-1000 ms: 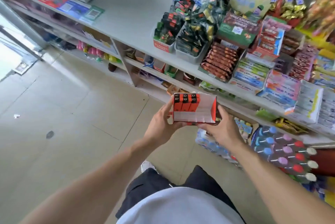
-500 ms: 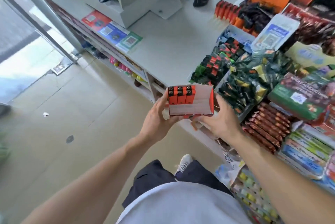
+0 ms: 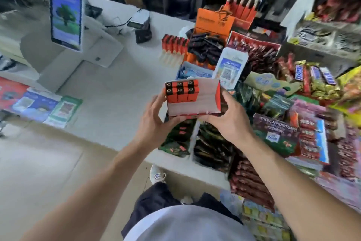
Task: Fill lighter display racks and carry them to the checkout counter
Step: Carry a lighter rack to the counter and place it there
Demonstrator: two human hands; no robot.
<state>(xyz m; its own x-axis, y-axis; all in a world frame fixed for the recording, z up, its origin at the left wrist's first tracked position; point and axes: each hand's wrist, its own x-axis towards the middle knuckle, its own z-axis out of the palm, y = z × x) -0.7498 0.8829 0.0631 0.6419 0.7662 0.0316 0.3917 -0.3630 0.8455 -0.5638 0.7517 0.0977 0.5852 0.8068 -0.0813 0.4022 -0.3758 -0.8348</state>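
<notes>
The lighter rack point(image 3: 193, 97), an open card box, holds six orange lighters point(image 3: 182, 90) upright in two rows at its left end; the rest is bare. Its long axis runs left to right, open top up. The left hand point(image 3: 154, 119) grips its left end, the right hand point(image 3: 228, 117) its right, above the white counter point(image 3: 117, 92), snack trays just right of it

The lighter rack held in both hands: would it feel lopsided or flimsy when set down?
The lighter rack looks like thin card, so probably light and a bit flexible. The lighters fill only its left end, so it likely weighs toward the left hand. The right hand grips the empty end, which may crush easily.
</notes>
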